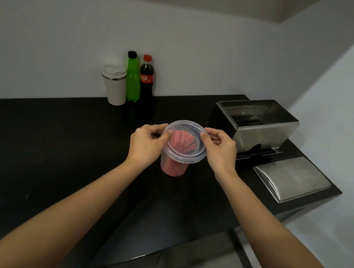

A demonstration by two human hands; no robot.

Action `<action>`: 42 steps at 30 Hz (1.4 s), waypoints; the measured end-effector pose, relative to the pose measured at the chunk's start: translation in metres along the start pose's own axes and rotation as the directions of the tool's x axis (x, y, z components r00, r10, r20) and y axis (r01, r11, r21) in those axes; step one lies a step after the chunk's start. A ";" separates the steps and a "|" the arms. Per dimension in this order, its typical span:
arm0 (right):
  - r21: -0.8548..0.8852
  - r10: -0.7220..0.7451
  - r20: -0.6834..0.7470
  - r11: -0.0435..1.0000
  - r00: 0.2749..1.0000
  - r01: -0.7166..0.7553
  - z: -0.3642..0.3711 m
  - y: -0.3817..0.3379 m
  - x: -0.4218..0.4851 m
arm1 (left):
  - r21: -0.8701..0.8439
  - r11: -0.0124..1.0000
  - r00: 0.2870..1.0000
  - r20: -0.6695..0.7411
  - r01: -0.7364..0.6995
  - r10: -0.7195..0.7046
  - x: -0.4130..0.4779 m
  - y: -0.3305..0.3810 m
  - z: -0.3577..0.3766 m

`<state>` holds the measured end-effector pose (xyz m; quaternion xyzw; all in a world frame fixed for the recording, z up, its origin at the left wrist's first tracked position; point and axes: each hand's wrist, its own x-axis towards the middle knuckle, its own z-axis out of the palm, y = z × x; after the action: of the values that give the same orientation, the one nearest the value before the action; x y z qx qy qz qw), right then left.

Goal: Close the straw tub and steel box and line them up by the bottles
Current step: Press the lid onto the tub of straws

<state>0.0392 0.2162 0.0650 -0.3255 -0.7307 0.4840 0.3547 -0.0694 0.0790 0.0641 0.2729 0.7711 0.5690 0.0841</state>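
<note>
Our left hand point(145, 145) and right hand point(220, 149) pinch opposite edges of the clear lid point(185, 141), holding it tilted on top of the straw tub point(172, 167), which stands mid-desk point(56, 151). To the right sits the open steel box point(256, 124), its lid point(291, 178) lying nearer. The bottles point(139, 79) stand at the wall beside a tumbler point(113, 85).

1. Black worktop point(47, 139): dark, glossy surface running to the back wall.
2. Cream travel tumbler point(114, 85): upright at the rear of the worktop, lidded, steel band under the lid.
3. Pale wall point(49, 38): plain, unmarked.
</note>
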 end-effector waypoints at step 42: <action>-0.165 -0.074 0.196 0.980 0.978 0.108 0.030 0.054 0.050 | 0.115 0.989 0.995 -0.062 0.089 -0.082 0.024 -0.031 0.026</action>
<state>-0.0053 0.2603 0.0158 -0.2740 -0.8149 0.4300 0.2755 -0.0875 0.1069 0.0313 0.2276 0.8164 0.5260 0.0700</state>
